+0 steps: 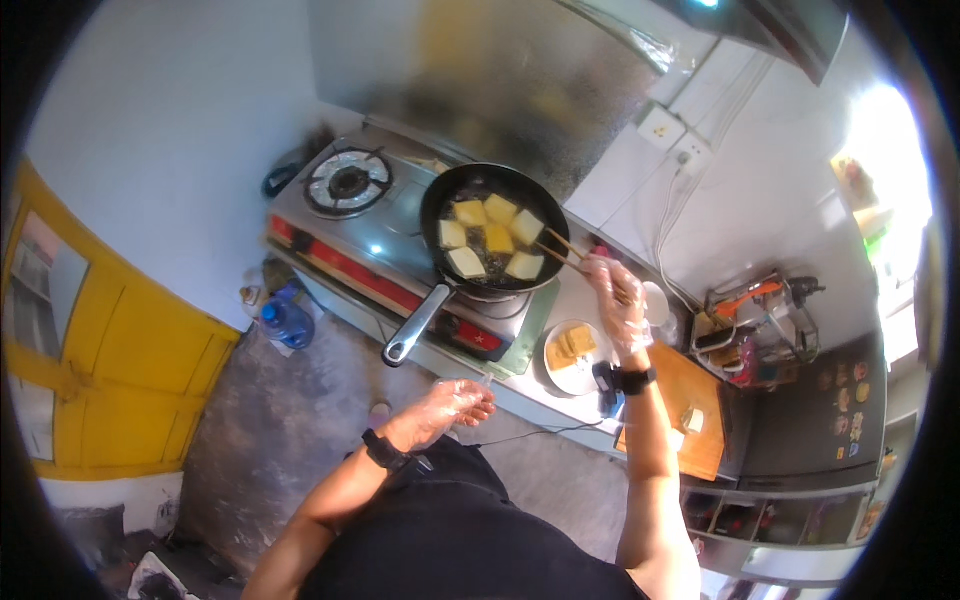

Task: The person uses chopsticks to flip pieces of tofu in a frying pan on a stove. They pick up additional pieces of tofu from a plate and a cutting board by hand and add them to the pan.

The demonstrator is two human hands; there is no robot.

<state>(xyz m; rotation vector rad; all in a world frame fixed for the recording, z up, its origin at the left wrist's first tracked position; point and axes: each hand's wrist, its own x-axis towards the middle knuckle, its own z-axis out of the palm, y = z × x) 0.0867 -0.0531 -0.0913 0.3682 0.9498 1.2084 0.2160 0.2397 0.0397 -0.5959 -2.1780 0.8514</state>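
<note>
My right hand, in a clear plastic glove, holds a pair of wooden chopsticks. Their tips reach over the right rim of a black frying pan, close to a pale slab that looks like tofu. Several yellow and pale slabs lie in bubbling oil in the pan. The pan's metal handle points toward me. My left hand, also gloved, hangs in front of the stove with fingers loosely curled and holds nothing. Golden fried pieces lie on a white plate beside the stove.
A gas stove carries the pan on its right burner; its left burner is bare. A wooden cutting board with white pieces lies at the right. Beyond is a utensil rack. A blue bottle stands left of the stove.
</note>
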